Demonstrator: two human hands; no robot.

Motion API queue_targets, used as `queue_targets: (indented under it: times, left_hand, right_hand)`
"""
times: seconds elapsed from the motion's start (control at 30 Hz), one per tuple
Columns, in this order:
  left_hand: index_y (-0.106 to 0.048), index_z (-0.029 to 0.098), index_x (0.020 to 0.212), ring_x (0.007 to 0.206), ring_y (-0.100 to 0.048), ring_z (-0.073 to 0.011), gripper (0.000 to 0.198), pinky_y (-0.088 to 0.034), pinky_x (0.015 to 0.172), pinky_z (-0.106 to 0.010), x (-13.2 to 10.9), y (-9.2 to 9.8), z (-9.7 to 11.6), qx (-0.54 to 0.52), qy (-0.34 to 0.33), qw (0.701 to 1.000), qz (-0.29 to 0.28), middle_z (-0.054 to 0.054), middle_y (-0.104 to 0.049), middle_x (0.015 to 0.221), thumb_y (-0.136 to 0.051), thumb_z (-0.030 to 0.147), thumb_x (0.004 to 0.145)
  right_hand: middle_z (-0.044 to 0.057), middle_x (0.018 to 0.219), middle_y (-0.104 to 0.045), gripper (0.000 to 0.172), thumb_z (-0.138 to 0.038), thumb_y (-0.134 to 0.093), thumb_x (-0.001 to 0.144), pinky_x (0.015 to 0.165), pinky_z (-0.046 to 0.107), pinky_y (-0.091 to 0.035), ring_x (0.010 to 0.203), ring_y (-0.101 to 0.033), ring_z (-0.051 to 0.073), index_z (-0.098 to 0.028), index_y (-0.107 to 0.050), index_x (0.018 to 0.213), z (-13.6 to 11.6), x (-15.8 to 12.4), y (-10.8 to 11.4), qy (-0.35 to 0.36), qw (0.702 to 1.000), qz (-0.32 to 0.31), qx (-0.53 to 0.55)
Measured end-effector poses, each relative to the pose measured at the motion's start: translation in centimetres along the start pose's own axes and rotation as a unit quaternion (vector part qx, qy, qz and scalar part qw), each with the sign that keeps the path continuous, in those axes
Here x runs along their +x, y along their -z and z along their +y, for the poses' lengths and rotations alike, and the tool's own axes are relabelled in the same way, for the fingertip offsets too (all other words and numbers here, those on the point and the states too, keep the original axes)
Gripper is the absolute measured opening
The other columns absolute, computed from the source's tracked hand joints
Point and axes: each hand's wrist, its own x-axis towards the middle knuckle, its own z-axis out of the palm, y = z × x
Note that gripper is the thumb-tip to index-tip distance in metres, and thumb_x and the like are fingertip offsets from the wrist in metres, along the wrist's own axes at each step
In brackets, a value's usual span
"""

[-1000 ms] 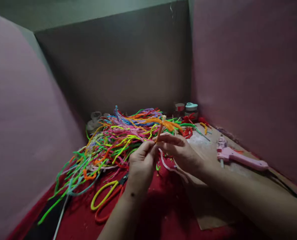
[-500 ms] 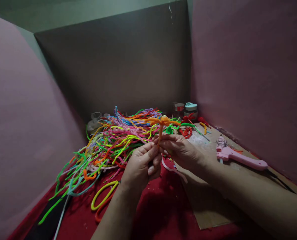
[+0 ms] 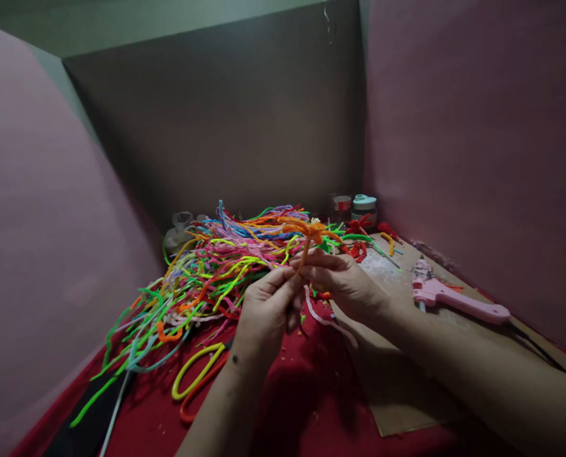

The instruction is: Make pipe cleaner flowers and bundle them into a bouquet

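Between both hands stands an orange pipe-cleaner flower (image 3: 315, 232), its petals spread at the top around a pale centre and its stem pointing down. My left hand (image 3: 271, 304) pinches the lower stem between thumb and forefinger. Close against it, my right hand (image 3: 342, 279) has its fingertips closed on the same stem from the right. The stem's lowest end is hidden by the fingers. Behind the hands lies a large heap of colourful pipe cleaners (image 3: 235, 254).
A pink glue gun (image 3: 459, 301) lies on a cardboard sheet (image 3: 397, 406) at the right. Yellow and orange scissor handles (image 3: 192, 374) rest on the red cloth (image 3: 292, 406). A jar with a light-blue lid (image 3: 363, 203) and red pipe-cleaner pieces (image 3: 359, 252) are at the back.
The orange flower has tilted and turned slightly to the right, its petals shifting. Both hands stay closed on the stem, the left a little lower.
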Motion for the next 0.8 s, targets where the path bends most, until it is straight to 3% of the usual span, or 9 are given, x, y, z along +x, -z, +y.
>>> queue_targets:
  times: [0.1, 0.2, 0.27, 0.37, 0.47, 0.53, 0.6, 0.8]
  left_hand:
    - [-0.055, 0.018, 0.083, 0.030, -0.021, -0.0016, 0.012, -0.019, 0.029, -0.014, 0.1, 0.4, 0.3, -0.144, 0.082, 0.983, -0.085, 0.008, -0.041, 0.049, -0.058, 0.029, 0.079]
    - [-0.054, 0.019, 0.084, 0.030, -0.016, -0.0010, 0.011, -0.017, 0.028, -0.013, 0.2, 0.8, 0.2, -0.190, 0.111, 0.967, -0.129, 0.009, -0.039, 0.049, -0.057, 0.029, 0.079]
    - [-0.054, 0.018, 0.082, 0.031, -0.020, -0.0016, 0.012, -0.019, 0.030, -0.014, 0.1, 0.6, 0.1, -0.146, 0.091, 0.979, -0.112, 0.008, -0.041, 0.050, -0.056, 0.031, 0.081]
    - [-0.057, 0.017, 0.076, 0.038, -0.034, -0.0047, 0.014, -0.028, 0.036, -0.017, -0.2, -0.1, 0.0, 0.036, -0.016, 0.999, -0.013, 0.005, -0.046, 0.053, -0.055, 0.031, 0.081]
    - [-0.062, 0.019, 0.078, 0.048, -0.042, -0.0078, 0.011, -0.035, 0.047, -0.019, -0.4, -0.5, -0.5, 0.212, -0.146, 0.963, 0.074, 0.003, -0.050, 0.057, -0.055, 0.027, 0.081]
    - [-0.063, 0.020, 0.078, 0.050, -0.042, -0.0084, 0.013, -0.035, 0.050, -0.019, -0.4, -0.5, -0.7, 0.254, -0.181, 0.946, 0.090, 0.003, -0.048, 0.057, -0.053, 0.026, 0.082]
    - [-0.062, 0.020, 0.075, 0.049, -0.039, -0.0081, 0.015, -0.033, 0.048, -0.019, -0.4, -0.4, -0.8, 0.238, -0.167, 0.953, 0.087, 0.004, -0.045, 0.056, -0.052, 0.028, 0.083]
    - [-0.057, 0.018, 0.068, 0.036, -0.034, -0.0049, 0.015, -0.026, 0.035, -0.017, -0.2, -0.3, -0.1, 0.073, -0.045, 0.994, 0.062, 0.007, -0.043, 0.048, -0.056, 0.026, 0.080]
  right_hand:
    - [0.001, 0.071, -0.066, 0.023, -0.027, -0.072, 0.070, 0.064, 0.026, -0.044, 0.062, -0.057, 0.011, -0.019, -0.072, 0.092, -0.1, 0.1, 0.1, -0.030, 0.998, -0.046, 0.019]
    - [0.001, 0.070, -0.066, 0.020, -0.022, -0.072, 0.068, 0.063, 0.025, -0.044, 0.060, -0.056, 0.010, -0.019, -0.072, 0.088, -0.1, 0.0, -0.2, -0.036, 0.997, -0.043, 0.052]
    - [0.001, 0.070, -0.066, 0.017, -0.021, -0.071, 0.069, 0.062, 0.025, -0.043, 0.060, -0.055, 0.010, -0.019, -0.072, 0.086, 0.0, 0.0, -0.4, -0.025, 0.998, -0.030, 0.057]
    - [0.000, 0.069, -0.066, 0.014, -0.021, -0.072, 0.067, 0.061, 0.025, -0.043, 0.061, -0.055, 0.011, -0.019, -0.072, 0.081, 0.1, 0.0, -0.6, -0.016, 0.998, 0.015, 0.054]
    - [0.000, 0.073, -0.066, 0.013, -0.021, -0.075, 0.064, 0.066, 0.025, -0.043, 0.067, -0.054, 0.011, -0.019, -0.071, 0.076, 0.4, 0.0, -0.6, -0.001, 0.997, 0.054, 0.052]
    - [-0.001, 0.073, -0.065, 0.012, -0.022, -0.074, 0.065, 0.067, 0.025, -0.042, 0.066, -0.054, 0.010, -0.020, -0.071, 0.076, 0.4, 0.0, -0.6, 0.002, 0.998, 0.051, 0.038]
    - [-0.001, 0.072, -0.064, 0.011, -0.024, -0.073, 0.067, 0.067, 0.025, -0.043, 0.066, -0.053, 0.010, -0.020, -0.071, 0.077, 0.2, -0.1, -0.6, -0.006, 0.999, 0.039, 0.015]
    - [0.000, 0.077, -0.063, 0.017, -0.024, -0.074, 0.066, 0.070, 0.028, -0.044, 0.071, -0.056, 0.012, -0.021, -0.071, 0.083, -0.8, -0.6, -0.5, 0.009, 0.998, 0.002, -0.062]
